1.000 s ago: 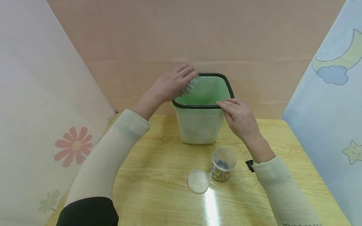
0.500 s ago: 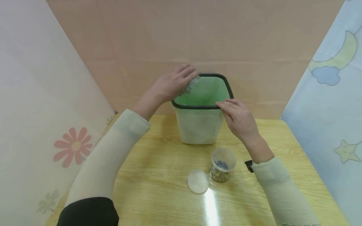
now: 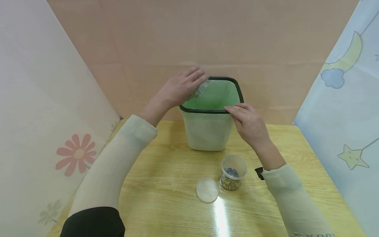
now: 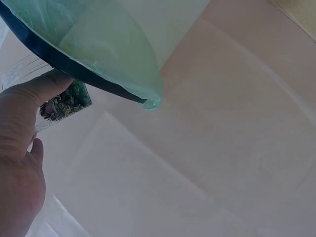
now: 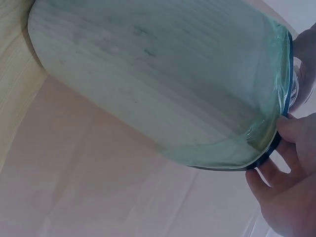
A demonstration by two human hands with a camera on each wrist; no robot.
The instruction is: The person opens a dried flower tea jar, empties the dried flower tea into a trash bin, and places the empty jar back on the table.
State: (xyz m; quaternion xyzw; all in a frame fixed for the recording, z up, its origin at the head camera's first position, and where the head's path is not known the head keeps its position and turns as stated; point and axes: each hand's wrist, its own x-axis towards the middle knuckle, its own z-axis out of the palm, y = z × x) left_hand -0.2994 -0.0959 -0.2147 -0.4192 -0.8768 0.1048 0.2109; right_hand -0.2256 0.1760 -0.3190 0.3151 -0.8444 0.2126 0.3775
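Observation:
My left hand (image 3: 179, 86) grips a clear jar (image 3: 199, 91) tilted at the left side of the trash bin's mouth. Dark dried leafy bits (image 4: 64, 104) lie inside the jar in the left wrist view, where the bin's rim crosses in front of the thumb. The pale trash bin (image 3: 207, 131) has a green liner (image 3: 223, 93) and a black rim ring. At its front right corner my right hand (image 3: 251, 124) holds the rim; thumb and fingers pinch the black ring (image 5: 266, 157) in the right wrist view.
A clear tub (image 3: 231, 174) with yellowish-brown and dark blue bits stands on the wooden table (image 3: 154, 204) in front of the bin. Beside it lies a round translucent lid (image 3: 207, 190). Cloth walls (image 3: 189, 36) enclose the back and sides.
Both hands, the jar and the bin stay nearly in place. The moon and star pattern on the right cloth has shifted leftward.

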